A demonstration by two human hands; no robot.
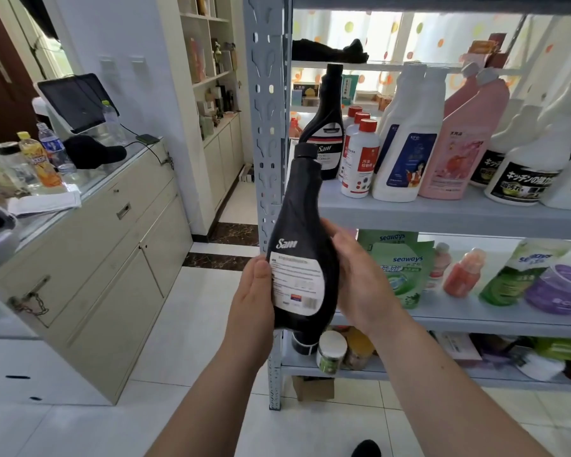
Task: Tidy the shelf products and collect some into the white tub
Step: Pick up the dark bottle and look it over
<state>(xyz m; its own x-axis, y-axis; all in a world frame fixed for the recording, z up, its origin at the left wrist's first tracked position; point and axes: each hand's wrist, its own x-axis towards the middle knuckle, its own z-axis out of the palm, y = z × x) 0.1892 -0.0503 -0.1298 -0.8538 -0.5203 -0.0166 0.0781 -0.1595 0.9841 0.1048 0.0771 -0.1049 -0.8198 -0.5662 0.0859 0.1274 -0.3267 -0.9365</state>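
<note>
A person's left hand [254, 291] and right hand [360, 275] clasp the base of a black plastic long-necked cleaner bottle [302, 245], tilted in front of the grey metal shelf [442, 212], where its neck could topple the matching black bottle [325, 133] standing at the row's end.

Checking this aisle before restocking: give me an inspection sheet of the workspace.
Surface: grey metal shelf, its boards stocked with cleaning products.
Job's things: black bottle held cap up in front of the shelf; matching bottle stands on the shelf; white tub not seen.
Clutter: drink bottles and a black cap on the counter.
Hands: left hand and right hand both grip the black bottle's lower body.
Cables: black cable lies on the counter.
Surroundings: screen, cream cabinets, white tiled floor.
</note>
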